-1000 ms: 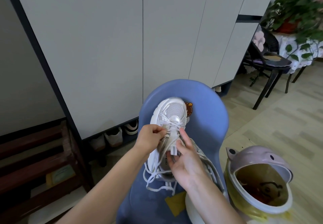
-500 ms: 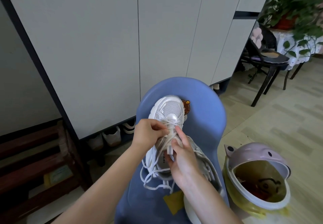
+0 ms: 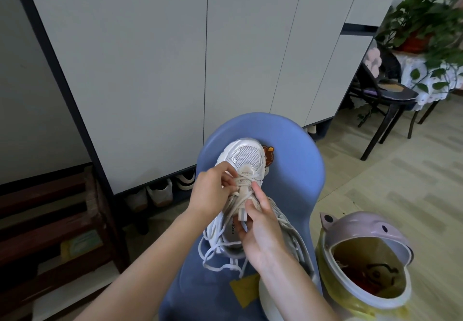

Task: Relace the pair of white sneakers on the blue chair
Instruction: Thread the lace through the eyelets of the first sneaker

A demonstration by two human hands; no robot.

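Lacing: white sneaker (image 3: 240, 168) lay toe-up against the backrest of the blue chair (image 3: 295, 170), heel toward the seat, its mesh toe box facing the camera.
Laces: white lace (image 3: 218, 258) crossed the upper eyelets near the toe; loose loops spilled off the sneaker's left side and hung onto the chair seat below the heel.
Left hand: left hand (image 3: 213, 193) sat on the sneaker's left side, fingers curled and pinching a strand of lace beside the eyelet rows.
Right hand: right hand (image 3: 260, 233) lay over the tongue and collar, thumb and forefinger pinching the tongue's pull tab, the other fingers curled under around the opening.
Second shoe: second sneaker (image 3: 290, 230) lay just beside the first, on its right, mostly hidden under the right hand and forearm; whether it was laced could not be told.
Chair details: brown sticker (image 3: 270, 154) showed on the backrest by the toe; yellow patch (image 3: 244, 290) lay on the seat near the right forearm.
Right of chair: pink-lidded bin (image 3: 363, 258) stood on the floor, touching or just beside the chair, lid raised, yellow liner inside.
Behind: pale cabinet doors (image 3: 150, 70) rose behind the chair, with shoes (image 3: 160, 191) tucked in the gap beneath.
Far right: black chair (image 3: 385, 100) and potted plant (image 3: 426, 20) stood well apart.
Left: dark wooden rack (image 3: 50, 220) stood by the wall.
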